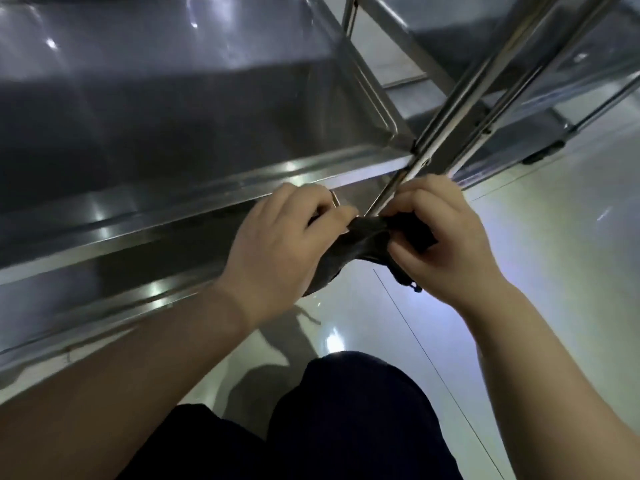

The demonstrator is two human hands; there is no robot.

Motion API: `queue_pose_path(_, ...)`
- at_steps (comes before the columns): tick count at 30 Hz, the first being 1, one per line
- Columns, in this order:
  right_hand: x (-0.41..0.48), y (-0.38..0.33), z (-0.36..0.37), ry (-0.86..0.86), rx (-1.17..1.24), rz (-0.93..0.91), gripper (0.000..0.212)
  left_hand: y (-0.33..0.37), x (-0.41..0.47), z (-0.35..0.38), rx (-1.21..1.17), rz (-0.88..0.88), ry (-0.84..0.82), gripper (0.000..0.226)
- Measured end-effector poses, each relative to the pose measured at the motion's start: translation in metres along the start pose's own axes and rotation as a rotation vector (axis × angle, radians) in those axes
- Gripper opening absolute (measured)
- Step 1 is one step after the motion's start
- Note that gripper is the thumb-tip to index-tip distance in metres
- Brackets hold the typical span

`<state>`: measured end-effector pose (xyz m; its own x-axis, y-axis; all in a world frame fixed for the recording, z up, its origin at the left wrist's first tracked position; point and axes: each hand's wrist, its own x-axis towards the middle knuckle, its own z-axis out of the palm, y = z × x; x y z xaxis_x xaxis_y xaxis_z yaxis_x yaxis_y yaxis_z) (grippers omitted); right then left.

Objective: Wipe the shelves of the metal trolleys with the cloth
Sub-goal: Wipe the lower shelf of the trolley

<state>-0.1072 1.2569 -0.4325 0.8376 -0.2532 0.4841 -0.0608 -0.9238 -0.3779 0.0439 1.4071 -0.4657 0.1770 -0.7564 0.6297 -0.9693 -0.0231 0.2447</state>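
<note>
A dark cloth (360,237) is bunched between my two hands, just in front of the near right corner of a steel trolley shelf (173,109). My left hand (280,237) grips the cloth's left end with curled fingers. My right hand (446,233) pinches its right end next to the trolley's upright post (391,192). A lower shelf (104,289) of the same trolley shows below the upper rim. Part of the cloth hangs under my hands.
A second metal trolley (540,64) stands to the right, its wheel (543,154) on the glossy pale floor (519,271). Slanting steel bars (485,77) cross between the two trolleys. My dark-trousered knees (346,420) are at the bottom.
</note>
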Motion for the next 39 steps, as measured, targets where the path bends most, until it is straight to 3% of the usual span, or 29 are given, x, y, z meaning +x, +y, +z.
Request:
queue_pose_path(4,-0.035,0.024,0.040,-0.095,0.068,0.107,0.020,-0.007,-0.032,0.047,-0.020,-0.038,-0.154,0.027)
queue_pose_path(7,-0.057,0.047,0.081,-0.222,0.117,0.150,0.021,-0.016,-0.064,0.083,-0.056,-0.263,-0.288,0.034)
queue_pose_path(9,-0.070,0.060,0.110,-0.297,0.163,0.203,0.020,-0.023,-0.088,0.104,-0.104,-0.320,-0.355,0.041)
queue_pose_path(11,-0.076,0.069,0.136,-0.332,0.220,0.277,0.017,-0.031,-0.104,0.118,-0.125,-0.295,-0.423,0.028)
queue_pose_path(14,-0.054,0.089,0.167,-0.300,0.262,0.354,0.021,-0.066,-0.096,0.137,-0.129,-0.396,-0.421,0.017)
queue_pose_path(18,0.022,0.142,0.224,-0.287,-0.040,0.517,0.029,-0.138,-0.051,0.180,0.143,-0.592,-0.426,0.029)
queue_pose_path(20,0.042,0.158,0.259,-0.325,-0.200,0.626,0.041,-0.174,-0.052,0.201,0.167,-0.694,-0.420,0.037)
queue_pose_path(24,0.015,0.155,0.325,-0.503,-0.143,0.377,0.054,-0.210,-0.105,0.217,0.231,-0.798,-0.556,0.055)
queue_pose_path(27,-0.002,0.156,0.349,-0.657,-0.271,0.289,0.065,-0.219,-0.137,0.210,0.350,-0.844,-0.670,0.056)
queue_pose_path(30,0.000,0.176,0.352,-0.631,-0.295,0.232,0.066,-0.231,-0.158,0.204,0.427,-0.860,-0.745,0.057)
queue_pose_path(35,0.026,0.240,0.338,-0.604,-0.405,0.356,0.063,-0.237,-0.168,0.209,0.436,-0.865,-0.660,0.057)
queue_pose_path(39,0.051,0.224,0.369,-0.491,-0.394,0.419,0.066,-0.243,-0.165,0.216,0.461,-0.895,-0.639,0.057)
